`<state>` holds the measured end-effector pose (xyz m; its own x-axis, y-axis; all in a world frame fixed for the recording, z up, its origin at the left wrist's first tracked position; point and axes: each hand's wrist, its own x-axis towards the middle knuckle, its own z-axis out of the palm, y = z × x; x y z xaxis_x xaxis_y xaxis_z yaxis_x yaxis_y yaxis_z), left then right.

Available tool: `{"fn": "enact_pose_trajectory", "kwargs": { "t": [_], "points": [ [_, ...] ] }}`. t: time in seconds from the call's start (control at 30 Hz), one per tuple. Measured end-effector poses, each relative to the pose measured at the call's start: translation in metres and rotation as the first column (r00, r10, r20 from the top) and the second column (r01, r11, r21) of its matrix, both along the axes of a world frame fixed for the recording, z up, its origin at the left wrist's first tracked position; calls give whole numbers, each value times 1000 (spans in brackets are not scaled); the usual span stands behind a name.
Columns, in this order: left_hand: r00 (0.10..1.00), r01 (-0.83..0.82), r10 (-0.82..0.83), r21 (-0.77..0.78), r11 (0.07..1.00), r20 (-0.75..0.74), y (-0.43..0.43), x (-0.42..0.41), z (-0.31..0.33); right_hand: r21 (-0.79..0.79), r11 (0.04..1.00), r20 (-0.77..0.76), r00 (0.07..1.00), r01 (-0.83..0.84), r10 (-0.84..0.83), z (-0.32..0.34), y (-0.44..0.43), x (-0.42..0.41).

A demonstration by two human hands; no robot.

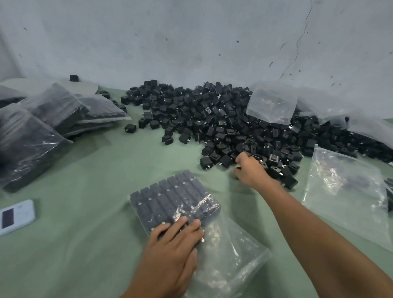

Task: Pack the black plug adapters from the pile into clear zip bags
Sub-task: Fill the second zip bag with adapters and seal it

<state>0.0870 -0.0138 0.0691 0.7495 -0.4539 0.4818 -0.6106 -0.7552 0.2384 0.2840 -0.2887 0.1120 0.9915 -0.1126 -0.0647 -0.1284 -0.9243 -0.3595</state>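
A big pile of black plug adapters lies on the green table against the wall. A clear zip bag lies in front of me, with neat rows of adapters filling its far end. My left hand rests flat on the bag over the near rows, fingers straight. My right hand reaches to the pile's near edge, fingers curled round a black adapter there.
Filled bags of adapters are stacked at the left. A small white and blue device lies at the near left. Empty clear bags lie at the right and on the pile. Bare green cloth lies between.
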Motion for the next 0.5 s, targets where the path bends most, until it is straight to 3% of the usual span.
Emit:
{"fn": "enact_pose_trajectory", "kwargs": {
  "t": [0.2, 0.5],
  "points": [
    [1000, 5, -5, -7, 1000, -4, 0, -1, 1, -54, 998, -53, 998, 24, -27, 5, -13, -23],
    [998, -12, 11, -3, 1000, -58, 0, -2, -2, 246, 969, 107, 994, -30, 4, 26, -13, -102]
  ]
}}
